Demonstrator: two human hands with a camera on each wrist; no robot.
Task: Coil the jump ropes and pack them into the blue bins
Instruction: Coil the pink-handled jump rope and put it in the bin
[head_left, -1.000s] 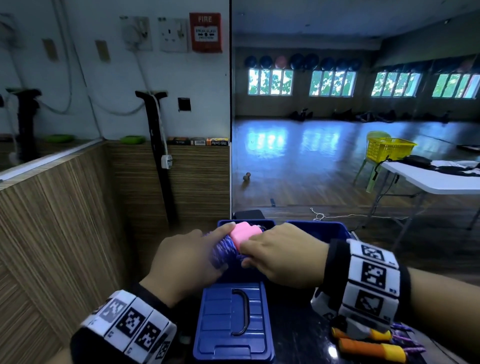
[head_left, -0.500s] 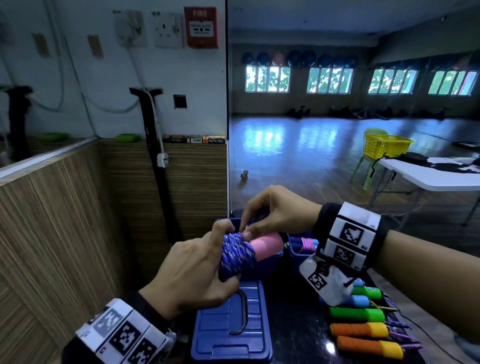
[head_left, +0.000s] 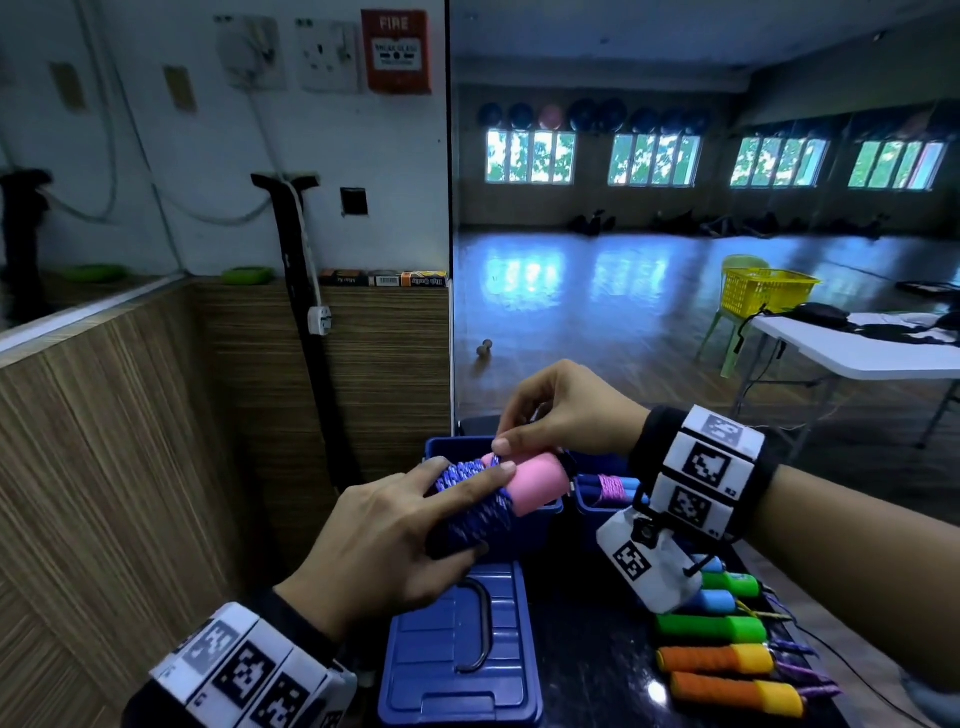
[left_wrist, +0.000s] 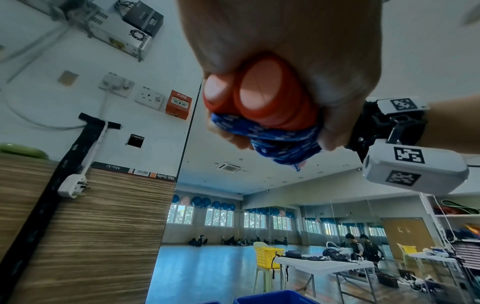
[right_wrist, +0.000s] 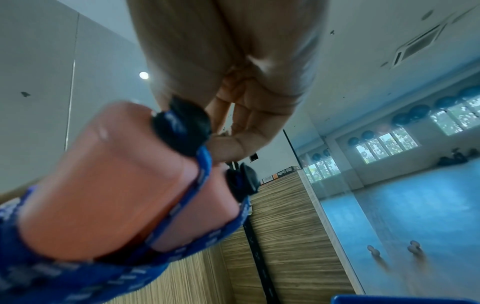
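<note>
My left hand (head_left: 410, 525) grips a jump rope bundle (head_left: 483, 506): two pink handles (head_left: 535, 483) wound with blue-and-white cord (left_wrist: 280, 142). It hangs above the left blue bin (head_left: 540, 525). My right hand (head_left: 550, 415) pinches the loose end of the cord (right_wrist: 202, 162) at the top of the bundle, close to the black handle caps (right_wrist: 184, 125). The right blue bin (head_left: 589, 506) holds a coiled rope with blue handles and pink cord (head_left: 610, 486). Several more ropes with green handles (head_left: 711, 626) and orange handles (head_left: 727, 691) lie on the dark table at the right.
A blue bin lid (head_left: 457, 654) with a handle lies flat in front of the bins. A wood-panelled wall (head_left: 130, 441) stands close on the left. Beyond lie a mirrored gym floor, a white folding table (head_left: 872, 353) and a yellow basket (head_left: 769, 291).
Both hands have lifted the bundle up out of the left bin. The right hand rose from the bundle's side to its top and now pinches the cord end.
</note>
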